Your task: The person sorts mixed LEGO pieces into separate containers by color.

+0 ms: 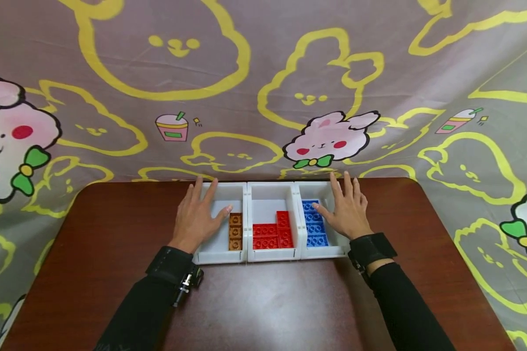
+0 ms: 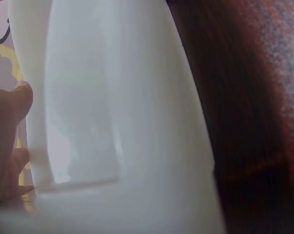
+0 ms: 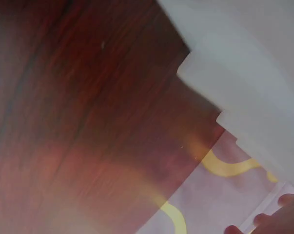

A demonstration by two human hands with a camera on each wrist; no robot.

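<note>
Three white bins stand side by side at the far edge of a dark red-brown table point(image 1: 263, 302). The left bin point(image 1: 219, 256) holds brown bricks point(image 1: 235, 232), the middle bin point(image 1: 270, 195) red bricks point(image 1: 272, 234), the right bin point(image 1: 325, 252) blue bricks point(image 1: 314, 224). My left hand point(image 1: 197, 214) lies flat with straight fingers over the left bin's outer side. My right hand point(image 1: 347, 207) lies flat the same way over the right bin. The left wrist view shows a white bin wall point(image 2: 122, 122) close up and fingertips point(image 2: 12, 102) beside it. The right wrist view shows a blurred bin corner point(image 3: 244, 78).
A grey cloth with yellow outlines and pink rabbits point(image 1: 329, 139) hangs behind the table and drapes past both sides. The table's front half is bare wood. Black sleeves and wrist straps point(image 1: 371, 248) cover both forearms.
</note>
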